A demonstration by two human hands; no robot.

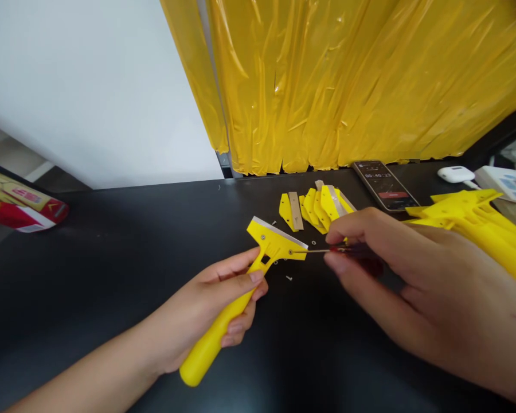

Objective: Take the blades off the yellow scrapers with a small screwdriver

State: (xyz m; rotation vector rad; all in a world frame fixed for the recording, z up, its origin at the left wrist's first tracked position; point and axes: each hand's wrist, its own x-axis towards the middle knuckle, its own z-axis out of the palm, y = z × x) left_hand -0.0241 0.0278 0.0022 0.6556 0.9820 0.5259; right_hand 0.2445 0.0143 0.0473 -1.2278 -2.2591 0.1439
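Note:
My left hand (223, 292) is wrapped round the handle of a yellow scraper (208, 338), whose head tilts up and away with a metal blade along its far edge. Two screws sit in the head. Between the thumb and fingers of my right hand (395, 275) is a thin screwdriver (313, 250) with a dark red handle, mostly hidden by the fingers. Its tip meets the screw on the right side of the head. Small loose screws (289, 278) and nuts (313, 242) lie on the black table around the head.
Behind the scraper lie yellow blade covers (313, 206) and metal blades (295, 211). A phone (384, 184) shows a running timer. More yellow scraper handles (477, 223) are piled right, near a white earbud case (456, 174). A red and yellow package (23, 198) lies left; yellow plastic sheeting (327, 86) hangs behind.

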